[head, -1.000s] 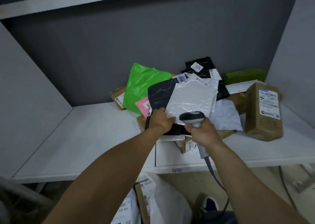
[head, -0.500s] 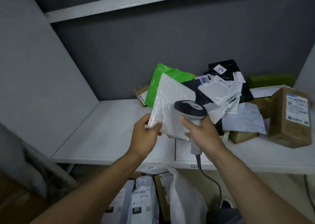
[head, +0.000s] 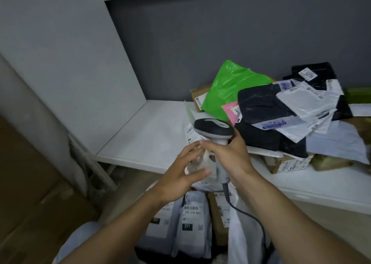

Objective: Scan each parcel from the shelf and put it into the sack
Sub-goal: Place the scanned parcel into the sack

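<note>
Currently, your right hand (head: pixel 228 155) is curled firmly round the pale grey handle of the handheld barcode scanner (head: pixel 213 128), whose dark head sits just in front of the front edge of the white shelf board (head: pixel 140 135), with its dark cable (head: pixel 248 215) hanging down below that edge. Your left hand (head: pixel 183 174) is just beside it, fingers loosely spread and the thumb towards you. The thin white plastic parcel (head: pixel 191 133) runs up between the two hands, its printed label showing to the left of the scanner head. It is blurred, so you cannot tell whether the left hand truly pinches it or only touches it. On the shelf board to the right lies the heap of remaining parcels: a bright green plastic mailer (head: pixel 230 91), a black plastic mailer (head: pixel 261 111), crumpled pale grey mailers (head: pixel 307 103) and a brown cardboard box (head: pixel 198 99) at the back. Below the shelf board, under your wrists, two grey labelled mailers (head: pixel 192 223) stand inside the white sack (head: pixel 244 241).
</note>
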